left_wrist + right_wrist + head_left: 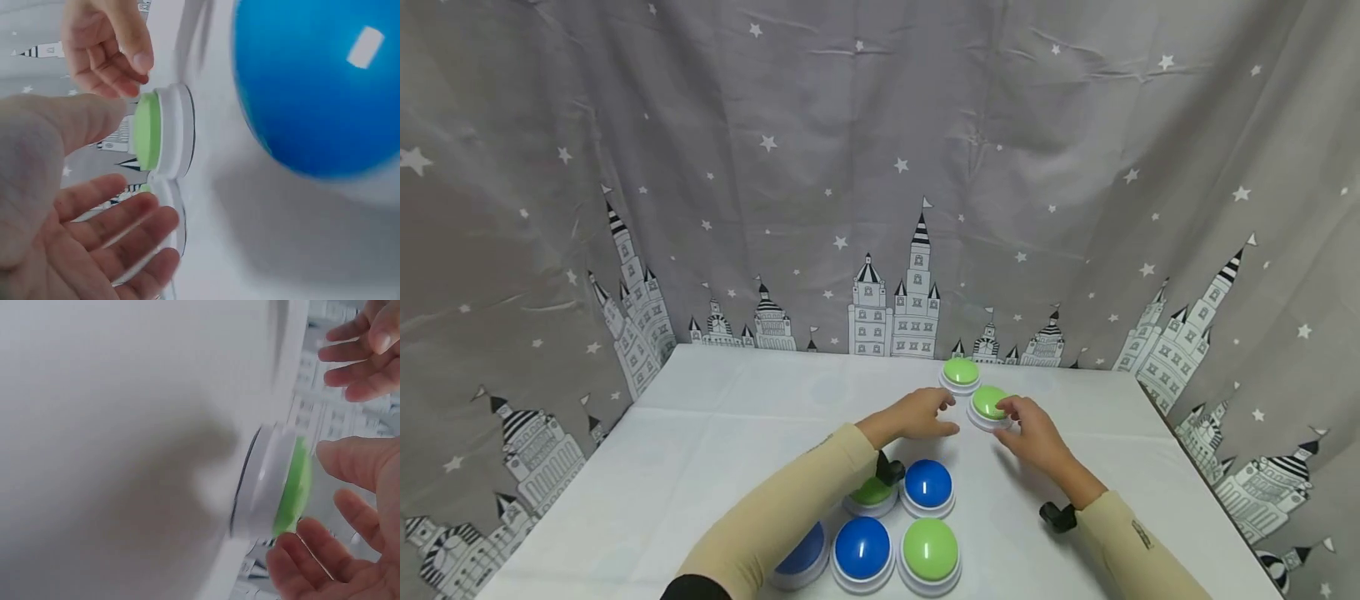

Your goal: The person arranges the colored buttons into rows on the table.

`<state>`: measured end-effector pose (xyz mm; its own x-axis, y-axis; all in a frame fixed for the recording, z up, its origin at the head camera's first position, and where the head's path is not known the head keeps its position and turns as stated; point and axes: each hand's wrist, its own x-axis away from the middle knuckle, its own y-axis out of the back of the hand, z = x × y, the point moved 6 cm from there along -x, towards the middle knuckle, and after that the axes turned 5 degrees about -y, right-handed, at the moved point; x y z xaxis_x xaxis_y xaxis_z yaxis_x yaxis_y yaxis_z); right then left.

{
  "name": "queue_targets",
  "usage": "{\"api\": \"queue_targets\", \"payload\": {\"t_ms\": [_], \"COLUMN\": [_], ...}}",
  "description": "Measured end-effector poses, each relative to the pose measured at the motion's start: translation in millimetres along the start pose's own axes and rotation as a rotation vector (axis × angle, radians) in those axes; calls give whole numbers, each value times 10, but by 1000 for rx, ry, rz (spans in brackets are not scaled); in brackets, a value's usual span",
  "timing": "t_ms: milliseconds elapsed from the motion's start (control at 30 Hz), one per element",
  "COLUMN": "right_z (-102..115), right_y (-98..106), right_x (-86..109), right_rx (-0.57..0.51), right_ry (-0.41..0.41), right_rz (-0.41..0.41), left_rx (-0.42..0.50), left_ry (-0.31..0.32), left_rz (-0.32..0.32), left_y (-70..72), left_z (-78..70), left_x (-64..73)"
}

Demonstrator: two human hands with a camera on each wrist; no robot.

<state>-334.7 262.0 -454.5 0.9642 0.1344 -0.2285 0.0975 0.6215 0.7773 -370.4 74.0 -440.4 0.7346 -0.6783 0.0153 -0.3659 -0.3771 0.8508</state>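
Flanking one green button [987, 401]: left hand [922, 415], right hand [1036, 435], both loosely spread. Probably light, stiff, slick; best gripped around white base [264, 481].

Both forearms [788, 507] forward, left hand [919, 414] and right hand [1037, 435] apart, fingers loosely bent.

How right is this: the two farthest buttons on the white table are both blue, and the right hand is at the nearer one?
Not blue: the head view shows the farther button and nearer button are both green. The right hand is indeed at the nearer one.
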Motion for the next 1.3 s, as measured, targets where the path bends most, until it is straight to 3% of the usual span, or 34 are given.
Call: {"api": "queue_targets", "payload": {"t_ms": [133, 333, 533, 800, 1033, 1300], "right_z": [-152, -315, -367, -380, -241, -40], "right_y": [52, -35, -119, -63, 22, 158], "right_x": [-109, -221, -282, -280, -46, 462], "right_rx": [36, -46, -138, -131, -139, -176], "right_ry": [-44, -136, -121, -136, -82, 9], "right_rz": [-27, 75, 85, 67, 63, 48], "left_rx": [57, 118, 154, 166, 138, 68], "left_ry": [-1, 51, 59, 54, -30, -163], "left_rz": [-6, -9, -34, -41, -21, 59], "left_y": [-97, -229, -247, -266, -235, -231], "left_z": [-46, -12, 12, -20, -166, -460], "left_x": [-225, -455, -525, -565, -362, 152]}}
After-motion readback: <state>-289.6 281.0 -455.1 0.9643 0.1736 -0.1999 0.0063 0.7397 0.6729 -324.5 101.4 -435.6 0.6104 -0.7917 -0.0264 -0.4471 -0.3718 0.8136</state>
